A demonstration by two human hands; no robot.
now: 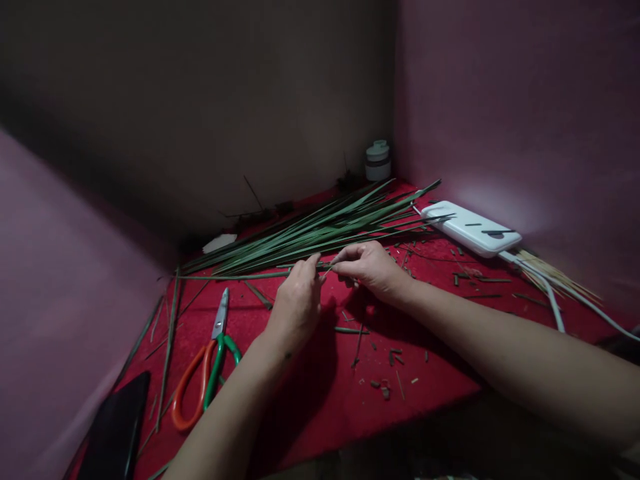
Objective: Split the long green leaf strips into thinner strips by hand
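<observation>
My left hand point(300, 293) is closed around a thin green leaf strip point(250, 276) that runs out to the left over the red cloth. Close beside it, my right hand point(367, 267) pinches a fine pale strand point(327, 271) between thumb and forefinger, at the fingertips of my left hand. Just behind both hands lies a bundle of long green leaves point(310, 230). Scissors point(217, 353) with orange and green handles rest to the left of my left forearm, which covers part of the green handle.
A black phone point(117, 427) lies front left. A white power strip point(473, 228) with cables and a bundle of thin sticks point(555, 273) are at the right. A white bottle point(378, 162) stands at the back corner. Leaf scraps point(393, 357) dot the red cloth point(320, 413).
</observation>
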